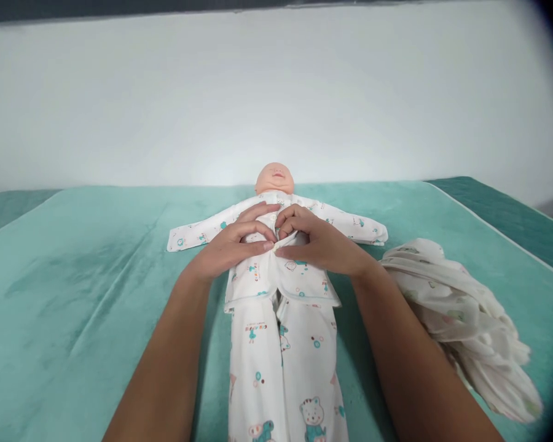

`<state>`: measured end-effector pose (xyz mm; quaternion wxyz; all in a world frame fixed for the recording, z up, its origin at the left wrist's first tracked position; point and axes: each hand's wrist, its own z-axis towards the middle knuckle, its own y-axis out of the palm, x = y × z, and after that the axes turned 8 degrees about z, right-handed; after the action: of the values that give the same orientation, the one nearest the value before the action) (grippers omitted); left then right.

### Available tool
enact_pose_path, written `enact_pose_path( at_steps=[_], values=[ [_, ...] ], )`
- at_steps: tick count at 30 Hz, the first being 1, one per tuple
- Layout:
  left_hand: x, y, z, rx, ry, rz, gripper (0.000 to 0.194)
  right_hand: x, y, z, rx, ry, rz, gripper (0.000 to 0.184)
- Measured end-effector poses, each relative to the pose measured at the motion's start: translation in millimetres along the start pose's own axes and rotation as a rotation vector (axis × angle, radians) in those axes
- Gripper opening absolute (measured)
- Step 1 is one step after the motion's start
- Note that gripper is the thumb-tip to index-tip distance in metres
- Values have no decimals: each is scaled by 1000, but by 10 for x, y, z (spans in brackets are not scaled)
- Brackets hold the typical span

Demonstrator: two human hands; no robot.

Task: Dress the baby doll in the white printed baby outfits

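A baby doll (274,178) lies on its back on a teal blanket (83,276), head away from me, dressed in a white printed shirt (299,279) and matching trousers (281,368). My left hand (233,242) and my right hand (320,242) meet over the doll's chest. Both pinch the front edges of the shirt together at the middle, fingers curled on the fabric. The doll's sleeves stretch out flat to either side.
A crumpled white printed cloth (461,319) lies on the blanket to the right of the doll. A white wall (276,92) rises behind the bed. A darker teal cover (502,212) shows at the far right edge.
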<state>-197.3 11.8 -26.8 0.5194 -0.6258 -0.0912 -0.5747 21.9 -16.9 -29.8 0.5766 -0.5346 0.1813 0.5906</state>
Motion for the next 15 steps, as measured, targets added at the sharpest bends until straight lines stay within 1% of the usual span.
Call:
enact_pose_path(
  at_steps=[4, 10, 15],
  values=[
    [-23, -8, 8, -1, -8, 0, 12, 33, 28, 9, 41, -43, 31, 12],
    [10, 4, 13, 3, -30, 6, 12, 55, 41, 21, 46, -31, 80, 11],
    [18, 31, 26, 21, -48, 16, 12, 48, 37, 26, 60, -27, 75, 9]
  ],
)
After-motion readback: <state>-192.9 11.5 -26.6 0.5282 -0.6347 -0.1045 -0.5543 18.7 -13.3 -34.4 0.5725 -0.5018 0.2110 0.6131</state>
